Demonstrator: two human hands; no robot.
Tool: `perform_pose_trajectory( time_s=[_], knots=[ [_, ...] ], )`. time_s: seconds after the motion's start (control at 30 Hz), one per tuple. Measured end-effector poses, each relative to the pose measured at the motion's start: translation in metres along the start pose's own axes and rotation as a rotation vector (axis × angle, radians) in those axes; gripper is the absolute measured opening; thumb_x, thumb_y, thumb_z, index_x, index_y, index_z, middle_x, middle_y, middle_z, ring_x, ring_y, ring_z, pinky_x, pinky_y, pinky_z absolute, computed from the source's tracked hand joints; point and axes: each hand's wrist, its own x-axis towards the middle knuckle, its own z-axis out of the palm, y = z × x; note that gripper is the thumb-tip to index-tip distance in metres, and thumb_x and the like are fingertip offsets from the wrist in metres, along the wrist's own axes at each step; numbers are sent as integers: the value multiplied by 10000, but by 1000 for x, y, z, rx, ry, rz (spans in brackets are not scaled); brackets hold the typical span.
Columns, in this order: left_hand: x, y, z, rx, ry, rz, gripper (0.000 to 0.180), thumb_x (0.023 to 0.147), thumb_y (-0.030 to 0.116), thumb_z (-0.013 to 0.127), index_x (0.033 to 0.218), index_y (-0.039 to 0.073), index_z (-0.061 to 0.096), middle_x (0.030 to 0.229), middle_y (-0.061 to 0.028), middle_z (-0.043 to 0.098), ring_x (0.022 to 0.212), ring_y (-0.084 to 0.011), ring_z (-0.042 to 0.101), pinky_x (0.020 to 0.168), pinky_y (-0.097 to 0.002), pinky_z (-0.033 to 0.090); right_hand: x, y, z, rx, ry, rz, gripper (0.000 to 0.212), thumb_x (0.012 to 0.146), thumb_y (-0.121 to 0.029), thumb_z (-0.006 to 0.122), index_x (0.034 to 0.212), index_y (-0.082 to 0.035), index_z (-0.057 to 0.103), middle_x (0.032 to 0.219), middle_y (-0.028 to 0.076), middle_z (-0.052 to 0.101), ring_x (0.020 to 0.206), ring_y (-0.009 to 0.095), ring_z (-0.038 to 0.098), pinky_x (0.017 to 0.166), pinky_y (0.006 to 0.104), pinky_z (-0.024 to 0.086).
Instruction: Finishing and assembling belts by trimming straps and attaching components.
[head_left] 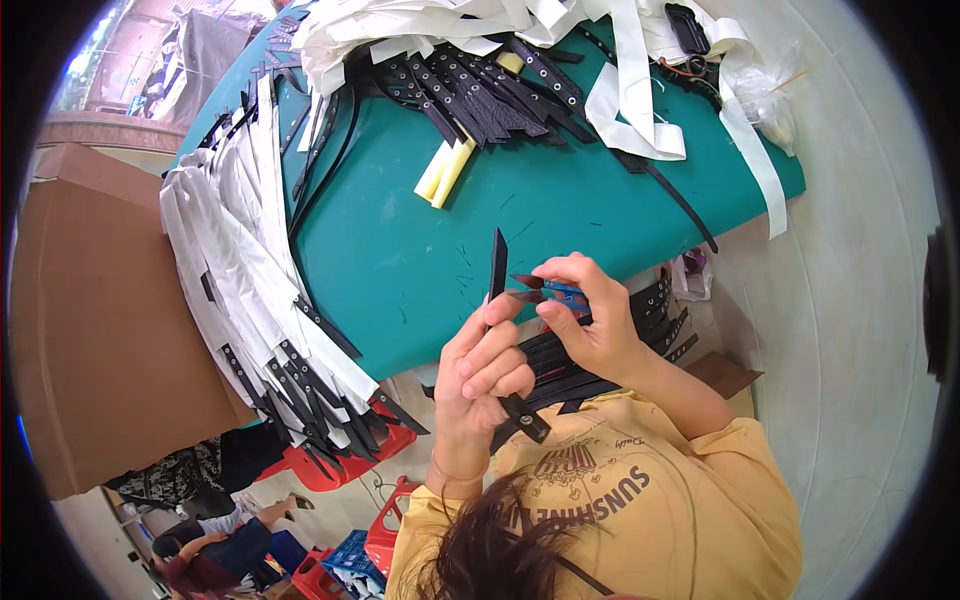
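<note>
My left hand (482, 362) is closed round a black strap (498, 262). One pointed end rises above my fingers, and the other end, with a metal eyelet, hangs below my palm. In my right hand (602, 322) is a pair of thread snips (565, 293) with blue handles. Its dark blades are apart and point at the strap, close to my left fingertips. Whether they touch it, I cannot tell. Below both hands, between the table edge and my body, lies a bundle of black straps (650, 318).
The green table (380, 270) carries scattered thread clippings. Black eyelet straps (480, 95), a yellow piece (445, 172) and white strips (635, 100) lie at its far side. White strips with black straps (215, 260) hang over the left edge, beside a cardboard box (110, 320). People sit at lower left.
</note>
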Motion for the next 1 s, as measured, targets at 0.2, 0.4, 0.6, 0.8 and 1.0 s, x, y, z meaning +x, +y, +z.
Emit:
perform_pose_trajectory(
  time_s=[0.2, 0.4, 0.6, 0.8, 1.0],
  knots=[
    [2, -8, -3, -182, -168, -45, 283, 1021, 234, 183, 892, 94, 393, 462, 41, 395, 310, -62, 338, 393, -217, 231, 2, 3, 2, -78, 97, -56, 278, 840, -184, 672, 1022, -9, 558, 873, 95, 604, 667, 145, 551, 583, 254, 448],
    [-3, -7, -3, -95, -148, -75, 268, 1018, 224, 181, 892, 102, 383, 457, 40, 396, 313, -67, 344, 392, -222, 231, 12, -3, -8, -76, 66, -107, 230, 811, -151, 690, 986, -30, 603, 781, 72, 603, 625, 167, 520, 573, 273, 416],
    [-3, -7, -4, -102, -154, -106, 231, 1002, 199, 236, 895, 67, 393, 471, 29, 401, 315, -48, 342, 361, -206, 231, 13, -1, -14, -108, 26, -135, 219, 778, -141, 719, 960, -53, 634, 730, 45, 603, 613, 160, 508, 563, 275, 372],
    [-4, -5, -1, -48, -175, -166, 267, 1019, 229, 183, 883, 106, 377, 446, 62, 394, 302, -44, 335, 365, -204, 213, 14, -1, -16, -115, 39, -197, 218, 763, -143, 736, 936, -50, 641, 773, 52, 629, 607, 159, 509, 580, 276, 378],
    [-5, -3, -1, 1, -159, -174, 260, 1021, 234, 196, 867, 114, 367, 445, 70, 392, 303, -34, 328, 367, -199, 212, 17, -1, -17, -102, -3, -184, 201, 762, -153, 738, 903, -54, 634, 797, 56, 648, 604, 167, 512, 588, 277, 382]
  ],
)
